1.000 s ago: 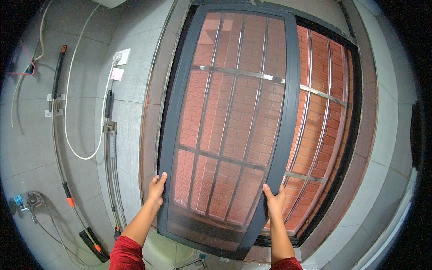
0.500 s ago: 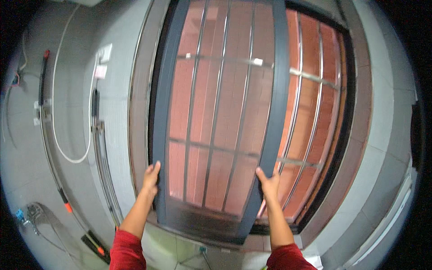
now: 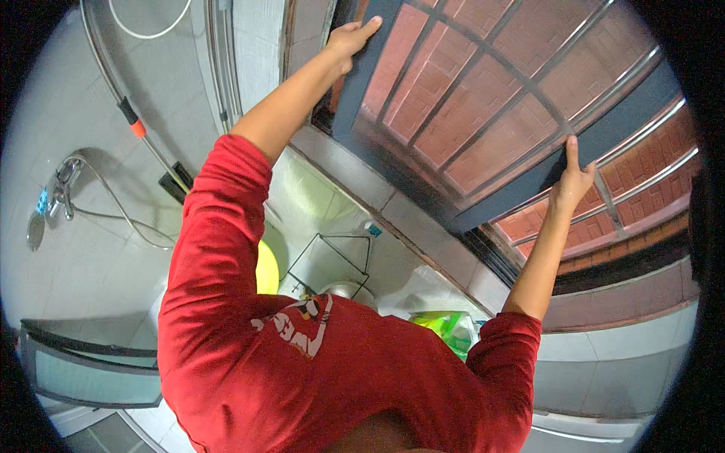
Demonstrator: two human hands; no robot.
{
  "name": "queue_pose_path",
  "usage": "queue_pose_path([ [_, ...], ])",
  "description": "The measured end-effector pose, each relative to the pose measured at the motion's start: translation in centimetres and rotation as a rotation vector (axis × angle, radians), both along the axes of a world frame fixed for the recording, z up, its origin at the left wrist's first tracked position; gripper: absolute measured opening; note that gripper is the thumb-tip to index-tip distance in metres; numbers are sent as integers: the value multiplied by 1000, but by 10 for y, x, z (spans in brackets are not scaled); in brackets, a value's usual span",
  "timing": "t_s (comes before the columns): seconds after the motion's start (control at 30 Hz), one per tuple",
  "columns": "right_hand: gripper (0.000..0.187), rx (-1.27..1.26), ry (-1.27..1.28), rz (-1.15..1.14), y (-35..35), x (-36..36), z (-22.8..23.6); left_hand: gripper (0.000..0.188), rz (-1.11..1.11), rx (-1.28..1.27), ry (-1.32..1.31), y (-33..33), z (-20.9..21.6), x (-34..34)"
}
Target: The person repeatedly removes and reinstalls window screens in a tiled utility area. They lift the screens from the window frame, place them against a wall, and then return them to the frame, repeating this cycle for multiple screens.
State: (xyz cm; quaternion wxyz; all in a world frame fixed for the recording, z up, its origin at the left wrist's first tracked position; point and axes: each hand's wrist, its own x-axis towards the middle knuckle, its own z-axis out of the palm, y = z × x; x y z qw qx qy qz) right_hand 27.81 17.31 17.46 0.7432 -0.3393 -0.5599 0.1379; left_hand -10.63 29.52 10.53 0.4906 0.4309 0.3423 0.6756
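Both of my hands grip a grey-framed sliding window panel (image 3: 521,183), one at each side. At the panel's left side my left hand (image 3: 349,44) is closed on the frame edge, its thumb pointing up and right. My right hand (image 3: 574,183) is closed on the right side, lower in the picture, with the thumb stretched up along the frame's front; its other fingers are partly hidden. The panel looks see-through. Metal bars (image 3: 596,113) and reddish brick show through it. Its lower corner lies at the dark window track (image 3: 491,253).
Below the window are a black wire rack (image 3: 368,260), a yellow round item (image 3: 267,268) and a green plastic bag (image 3: 445,328). A shower tap (image 3: 66,177) and long poles (image 3: 219,68) are at the left wall. A glass-like shelf (image 3: 91,377) stands lower left.
My view has tilted down and turned, so my red-sleeved arms and torso now show. The panel and hands appear higher and slanted. Both hands keep hold of the frame.
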Motion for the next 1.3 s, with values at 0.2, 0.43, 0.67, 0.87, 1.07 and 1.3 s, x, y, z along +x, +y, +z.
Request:
queue_pose_path([
  [0.2, 28, -10, -2, -28, 14, 9, -6, 46, 17, 12, 24, 21, -4, 14],
  [0.43, 33, -16, 21, -38, 11, 1, -3, 44, 49, -45, 91, 15, 0, 8],
  [0.67, 35, -8, 7, 11, 13, 2, -6, 41, 12, -37, 54, 5, 3, 0],
  [0.87, 28, 57, -11, 17, 19, -7, -11, 43, -40, -22, 22, 17, -7, -7],
  [1.07, 32, 34, -178, -275, 31, 21, -20, 42, -143, 32, 126, 8, -1, -6],
  [1.3, 35, 40, -53, -50, 13, -5, -15, 45, -229, 58, 72, 32, -16, -33],
])
